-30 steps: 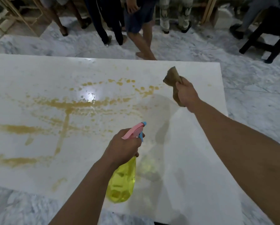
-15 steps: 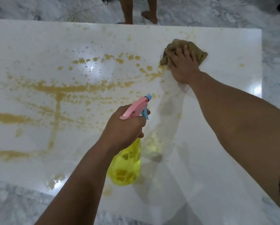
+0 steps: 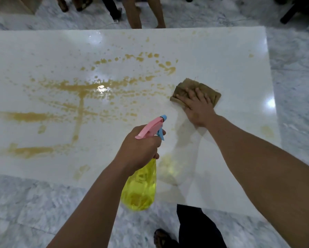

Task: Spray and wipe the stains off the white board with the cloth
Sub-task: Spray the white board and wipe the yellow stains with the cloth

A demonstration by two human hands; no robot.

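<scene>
Yellow-brown stains (image 3: pixel 78 102) covered the white board (image 3: pixel 221 56) from its nine o'clock edge to its centre, in streaks and droplets. At the board's six o'clock edge the left hand (image 3: pixel 139 149) was closed around the neck of a yellow spray bottle (image 3: pixel 139 190), whose pink head pointed toward one o'clock. At about three o'clock from the stains the right hand (image 3: pixel 197 108) lay flat, fingers spread, pressing a folded brown cloth (image 3: pixel 207 90) against the board. Marble floor (image 3: pixel 25 203) surrounded the board; bystanders' legs (image 3: pixel 134 13) stood at twelve o'clock.
</scene>
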